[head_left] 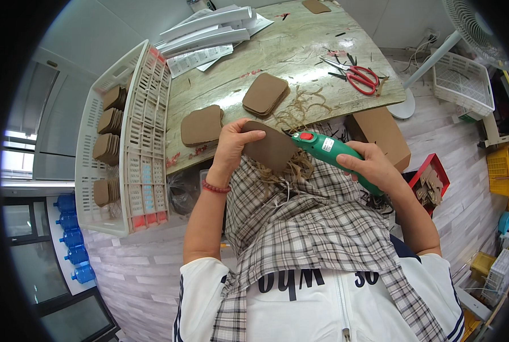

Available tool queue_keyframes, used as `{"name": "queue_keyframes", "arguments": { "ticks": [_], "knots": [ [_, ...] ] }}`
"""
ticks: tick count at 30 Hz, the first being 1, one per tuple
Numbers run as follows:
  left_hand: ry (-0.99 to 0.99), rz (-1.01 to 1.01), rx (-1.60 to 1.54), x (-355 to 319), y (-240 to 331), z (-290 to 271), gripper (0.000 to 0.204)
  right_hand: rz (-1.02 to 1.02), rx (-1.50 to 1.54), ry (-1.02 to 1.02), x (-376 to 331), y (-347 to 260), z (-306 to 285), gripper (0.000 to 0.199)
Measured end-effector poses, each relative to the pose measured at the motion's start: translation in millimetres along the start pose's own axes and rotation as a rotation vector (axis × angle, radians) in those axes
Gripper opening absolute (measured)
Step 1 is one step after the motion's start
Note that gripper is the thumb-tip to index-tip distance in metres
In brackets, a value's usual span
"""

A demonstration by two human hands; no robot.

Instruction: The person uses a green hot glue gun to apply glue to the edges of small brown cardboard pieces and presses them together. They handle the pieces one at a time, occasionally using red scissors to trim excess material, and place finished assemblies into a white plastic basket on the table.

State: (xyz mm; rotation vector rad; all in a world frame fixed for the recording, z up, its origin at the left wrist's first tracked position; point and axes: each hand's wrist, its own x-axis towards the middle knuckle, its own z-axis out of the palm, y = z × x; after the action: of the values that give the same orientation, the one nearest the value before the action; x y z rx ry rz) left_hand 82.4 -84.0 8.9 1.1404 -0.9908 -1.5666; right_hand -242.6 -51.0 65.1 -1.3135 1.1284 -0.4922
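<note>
Left hand (231, 145) pinched — right hand (375, 166) curled

At the centre of my view, the left hand (230, 145) has a panel (270, 147), with the tip of a handheld electric cutter (329, 147), in the right hand (375, 163), at its right edge. Above them I see a table (305, 48): two panel stacks (202, 126) on its near side, a paper pile (209, 35) at its upper left, scissors (351, 69) near its right corner. Left of the table, a plastic crate (143, 148) contains further stacks (107, 149). Right of centre, below the table edge, is a cardboard box (384, 135); a pedestal fan (473, 28) stands upper right.
</note>
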Motion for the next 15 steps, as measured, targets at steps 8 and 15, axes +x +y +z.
{"name": "queue_keyframes", "arguments": {
  "ticks": [8,15],
  "knots": [
    [-0.114,-0.096,0.062,0,1,14,0.016,0.006,0.0,-0.014,2,0,2,0.043],
    [-0.202,-0.164,0.129,1,3,22,0.018,-0.013,0.019,-0.039,7,-7,7,0.041]
  ]
}}
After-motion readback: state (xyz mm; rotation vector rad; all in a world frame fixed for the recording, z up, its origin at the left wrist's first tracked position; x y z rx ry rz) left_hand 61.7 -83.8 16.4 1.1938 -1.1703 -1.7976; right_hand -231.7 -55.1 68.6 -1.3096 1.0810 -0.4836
